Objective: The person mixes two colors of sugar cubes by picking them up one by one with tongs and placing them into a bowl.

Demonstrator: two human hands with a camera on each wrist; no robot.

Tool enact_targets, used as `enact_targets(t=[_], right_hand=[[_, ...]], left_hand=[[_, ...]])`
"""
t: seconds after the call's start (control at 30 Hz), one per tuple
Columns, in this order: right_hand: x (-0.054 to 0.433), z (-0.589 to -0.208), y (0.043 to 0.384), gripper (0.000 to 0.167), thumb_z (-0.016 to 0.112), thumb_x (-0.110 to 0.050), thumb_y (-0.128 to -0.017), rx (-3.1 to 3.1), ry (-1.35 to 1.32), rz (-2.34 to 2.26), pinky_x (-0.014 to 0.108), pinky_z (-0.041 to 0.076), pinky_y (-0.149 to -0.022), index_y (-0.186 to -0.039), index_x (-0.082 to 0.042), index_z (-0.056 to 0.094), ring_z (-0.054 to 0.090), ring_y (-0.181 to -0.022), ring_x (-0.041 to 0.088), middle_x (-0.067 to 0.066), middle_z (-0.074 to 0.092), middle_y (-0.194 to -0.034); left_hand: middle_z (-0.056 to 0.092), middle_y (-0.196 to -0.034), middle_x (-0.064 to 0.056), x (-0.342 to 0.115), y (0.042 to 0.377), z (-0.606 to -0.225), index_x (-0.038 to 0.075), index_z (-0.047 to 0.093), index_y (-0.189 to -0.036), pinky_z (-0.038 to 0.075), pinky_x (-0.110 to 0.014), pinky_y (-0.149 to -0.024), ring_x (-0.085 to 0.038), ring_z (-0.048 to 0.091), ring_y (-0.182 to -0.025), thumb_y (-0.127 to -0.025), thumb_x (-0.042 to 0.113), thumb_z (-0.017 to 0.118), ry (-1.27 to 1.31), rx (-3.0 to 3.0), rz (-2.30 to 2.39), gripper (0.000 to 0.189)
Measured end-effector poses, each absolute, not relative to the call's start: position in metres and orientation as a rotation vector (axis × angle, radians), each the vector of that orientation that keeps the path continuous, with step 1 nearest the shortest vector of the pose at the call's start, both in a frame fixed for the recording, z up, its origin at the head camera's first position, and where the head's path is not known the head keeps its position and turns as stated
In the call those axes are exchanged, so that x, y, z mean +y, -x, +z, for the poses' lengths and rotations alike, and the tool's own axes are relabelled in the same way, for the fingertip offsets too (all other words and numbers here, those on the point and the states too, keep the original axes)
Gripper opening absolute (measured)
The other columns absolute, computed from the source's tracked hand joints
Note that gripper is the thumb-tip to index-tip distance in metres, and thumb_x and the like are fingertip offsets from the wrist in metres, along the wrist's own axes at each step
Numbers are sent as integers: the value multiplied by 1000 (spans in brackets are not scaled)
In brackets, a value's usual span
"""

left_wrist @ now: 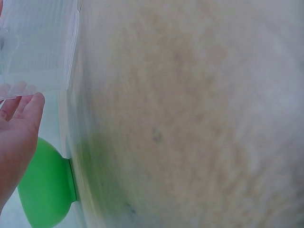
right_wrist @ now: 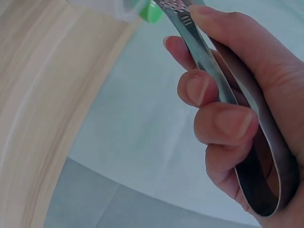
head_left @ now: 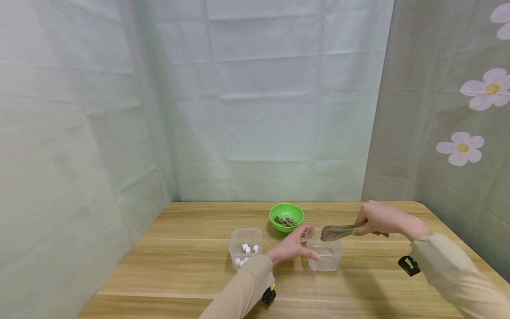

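Observation:
My left hand (head_left: pixel 292 245) grips the left side of a clear plastic container (head_left: pixel 324 264), thumb at the front and fingers toward the back. In the left wrist view its fingertips touch the wall of that container (left_wrist: pixel 40 45). Metal tongs (head_left: pixel 338 232) with perforated ends are held in my right hand (head_left: pixel 380 218). The right wrist view shows fingers and thumb wrapped around the two arms of the tongs (right_wrist: pixel 209 69). The tongs' tips are over the container's opening; whether they pinch anything cannot be told.
Left of my left hand stands another clear container (head_left: pixel 245 233) with several white cubes (head_left: pixel 246 249). Behind, a green bowl (head_left: pixel 287 210) holds several small brown pieces (head_left: pixel 285 222). Curtains (head_left: pixel 275 110) hang around the wooden table (head_left: pixel 191 257).

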State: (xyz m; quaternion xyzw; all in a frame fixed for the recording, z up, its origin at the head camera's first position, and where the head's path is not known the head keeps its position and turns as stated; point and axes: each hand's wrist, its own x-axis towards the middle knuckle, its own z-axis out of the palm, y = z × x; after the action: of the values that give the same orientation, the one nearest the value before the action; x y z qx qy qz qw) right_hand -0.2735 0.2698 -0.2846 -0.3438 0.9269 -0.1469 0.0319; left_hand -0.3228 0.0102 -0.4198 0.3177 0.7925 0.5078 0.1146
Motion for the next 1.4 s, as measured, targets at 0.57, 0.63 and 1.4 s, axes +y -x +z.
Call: enact_targets(t=[0.57, 0.63, 1.4], right_hand=[[276, -276, 303, 22, 66, -25, -83, 2958, 856, -472, 27, 39, -39, -61, -25, 64, 32, -31, 5, -9, 39, -40], [274, -278, 308, 24, 65, -24, -83, 2954, 848, -488, 27, 40, -40, -60, -24, 63, 32, -32, 6, -8, 39, -40], [220, -291, 351, 27, 66, -18, -82, 2943, 879, -436, 25, 38, -37, -56, -20, 64, 33, -30, 6, -6, 40, -37]], left_hand=[[40, -126, 7, 11, 320, -416, 15, 36, -135, 33, -33, -94, -12, 37, -115, -65, 26, 81, -881, 2317, 1492, 84], [40, -126, 6, 11, 320, -416, 14, 36, -136, 33, -32, -94, -12, 37, -115, -65, 25, 81, -884, 2311, 1496, 84], [39, -126, 8, 9, 322, -416, 13, 36, -135, 32, -28, -92, -9, 36, -115, -69, 27, 79, -916, 2293, 1489, 80]])
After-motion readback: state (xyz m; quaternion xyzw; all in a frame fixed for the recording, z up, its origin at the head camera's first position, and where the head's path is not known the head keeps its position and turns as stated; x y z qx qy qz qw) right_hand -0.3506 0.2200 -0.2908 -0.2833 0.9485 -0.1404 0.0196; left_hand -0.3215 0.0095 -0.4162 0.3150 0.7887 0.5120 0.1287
